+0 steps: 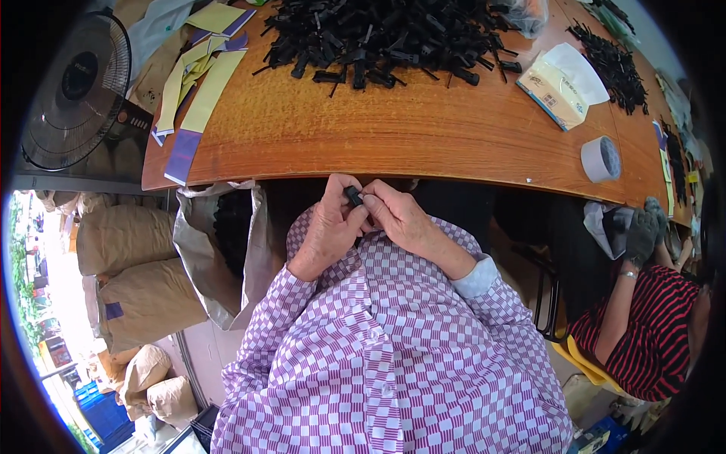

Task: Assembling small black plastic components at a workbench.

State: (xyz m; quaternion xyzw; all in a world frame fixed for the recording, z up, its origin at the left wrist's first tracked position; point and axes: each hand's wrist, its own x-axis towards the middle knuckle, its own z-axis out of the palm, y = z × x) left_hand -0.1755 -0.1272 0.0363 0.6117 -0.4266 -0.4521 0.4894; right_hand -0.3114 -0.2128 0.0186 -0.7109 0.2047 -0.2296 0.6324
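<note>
Just below the table's front edge, my two hands meet in front of my checked shirt. A small black plastic part sits between the fingertips. My left hand is closed, with its index finger and thumb around the part. The fingertips of my right hand pinch at the part's right side. Most of the part is hidden by the fingers, so its full shape does not show. Beyond my hands, a large heap of similar black plastic parts with thin stems lies on the wooden table.
Yellow and purple paper strips lie at the table's left, by a fan. A tissue box and a tape roll stand right. An open sack hangs below the edge. A gloved co-worker sits right.
</note>
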